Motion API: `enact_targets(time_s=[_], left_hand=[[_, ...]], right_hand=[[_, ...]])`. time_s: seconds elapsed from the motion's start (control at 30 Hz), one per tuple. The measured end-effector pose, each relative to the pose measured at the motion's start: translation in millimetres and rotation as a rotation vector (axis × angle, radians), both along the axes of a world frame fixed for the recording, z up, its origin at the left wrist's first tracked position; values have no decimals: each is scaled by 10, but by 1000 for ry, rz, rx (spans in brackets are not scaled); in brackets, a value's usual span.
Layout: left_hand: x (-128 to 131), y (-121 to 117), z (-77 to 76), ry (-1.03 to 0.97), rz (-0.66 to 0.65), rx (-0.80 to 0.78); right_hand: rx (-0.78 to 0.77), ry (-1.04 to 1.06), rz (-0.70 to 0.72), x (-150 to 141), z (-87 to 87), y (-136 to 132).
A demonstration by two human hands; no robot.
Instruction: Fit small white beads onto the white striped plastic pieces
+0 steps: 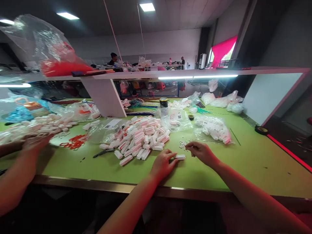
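My left hand [163, 165] rests low over the green table, its thumb and fingers closed on one end of a small white plastic piece [180, 157]. To the right, my right hand [201, 153] has its fingertips pinched together at the edge of a scatter of tiny white parts [182, 143]. Whatever may be between those fingertips is too small to make out. Left of my hands lies a big heap of similar white plastic pieces [140, 138], some with pinkish-red tints.
Black-handled scissors [103, 152] lie left of the heap. A clear bag [213, 128] of white pieces and a tape roll [261, 130] are on the right. Orange-red parts [74, 142] and a co-worker's hands [36, 142] are at left. A shelf [146, 74] spans the back.
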State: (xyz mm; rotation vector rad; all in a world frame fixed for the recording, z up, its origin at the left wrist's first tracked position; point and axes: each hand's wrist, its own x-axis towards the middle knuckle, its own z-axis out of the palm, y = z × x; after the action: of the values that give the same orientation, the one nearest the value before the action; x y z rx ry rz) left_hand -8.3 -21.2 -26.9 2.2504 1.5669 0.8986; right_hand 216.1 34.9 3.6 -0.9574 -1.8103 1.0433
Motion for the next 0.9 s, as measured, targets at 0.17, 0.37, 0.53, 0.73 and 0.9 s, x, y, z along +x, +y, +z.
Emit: enact_targets(time_s=[0.17,0.37,0.53,0.73,0.9], left_hand=[[44,93,59,19,6,-32],[125,241,175,131,-32,-97],[52,231,27,-21,-60,-29],[11,198,11,-4,-66,-58],[49,180,70,30,-52,-89]], right_hand=[[-7,-22,-50,19,-108,70],[-7,-30,-80,32,-161,118],[-122,38,-89,3,-175,101],[-230,-2,-38,-56,-213,5],[-25,-49,-50,-71,-256,-10]])
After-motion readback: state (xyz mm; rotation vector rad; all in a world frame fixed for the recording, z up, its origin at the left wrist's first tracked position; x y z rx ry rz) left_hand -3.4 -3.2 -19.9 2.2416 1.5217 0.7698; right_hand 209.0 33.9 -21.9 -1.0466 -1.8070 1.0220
